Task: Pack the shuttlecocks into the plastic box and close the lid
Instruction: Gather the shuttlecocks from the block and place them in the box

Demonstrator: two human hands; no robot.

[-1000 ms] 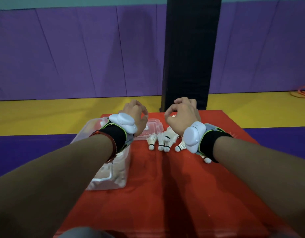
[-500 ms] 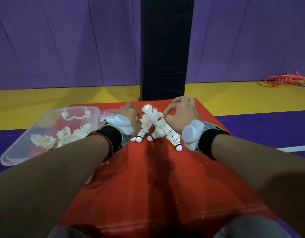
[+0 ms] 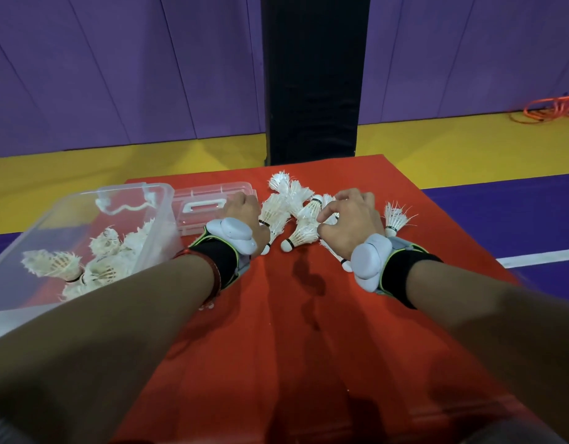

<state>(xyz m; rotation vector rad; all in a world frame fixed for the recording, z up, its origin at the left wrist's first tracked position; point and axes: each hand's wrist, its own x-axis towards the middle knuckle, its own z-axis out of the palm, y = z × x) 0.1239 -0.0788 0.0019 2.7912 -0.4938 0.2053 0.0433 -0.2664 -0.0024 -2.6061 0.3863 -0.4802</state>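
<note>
Lying between the curled left hand (image 3: pixel 244 216) and right hand (image 3: pixel 350 219) (grips unclear), loose shuttlecocks (image 3: pixel 296 213) touch both.

Black wristbands (image 3: pixel 220 262), white sensor pods (image 3: pixel 235 235)

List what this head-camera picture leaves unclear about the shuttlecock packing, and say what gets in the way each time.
1. Left hand: its fingers are behind the hand and wrist device, so any grip is unclear.
2. Plastic box: the left forearm and picture edge cut off its near side; the count inside is unknowable.
3. Loose shuttlecocks: the right hand covers several.
4. Lid: partly behind the left hand.
</note>
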